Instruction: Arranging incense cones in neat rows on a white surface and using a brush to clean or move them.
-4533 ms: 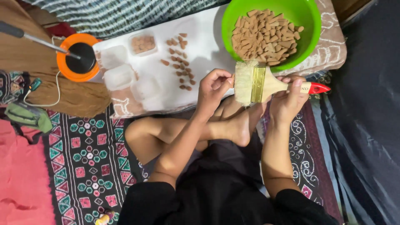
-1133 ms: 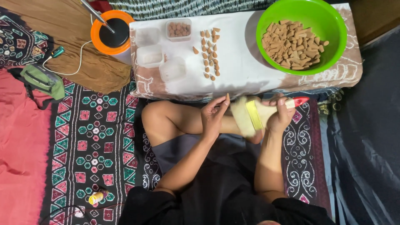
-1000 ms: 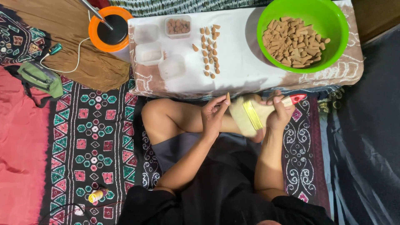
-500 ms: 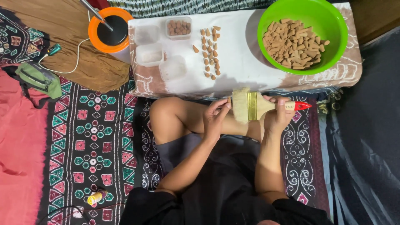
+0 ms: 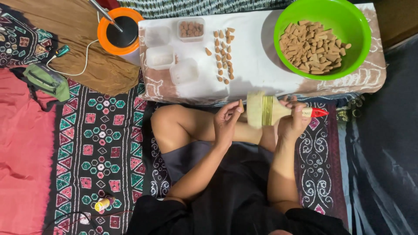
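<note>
brush (image 5: 266,111) swung level since, bristles left (handle right), cone (image 5: 240,105) upright.

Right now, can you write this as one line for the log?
left hand: pinching small brown cone | right hand: gripping paintbrush | bristles beside cone | green bowl: on cloth
</note>
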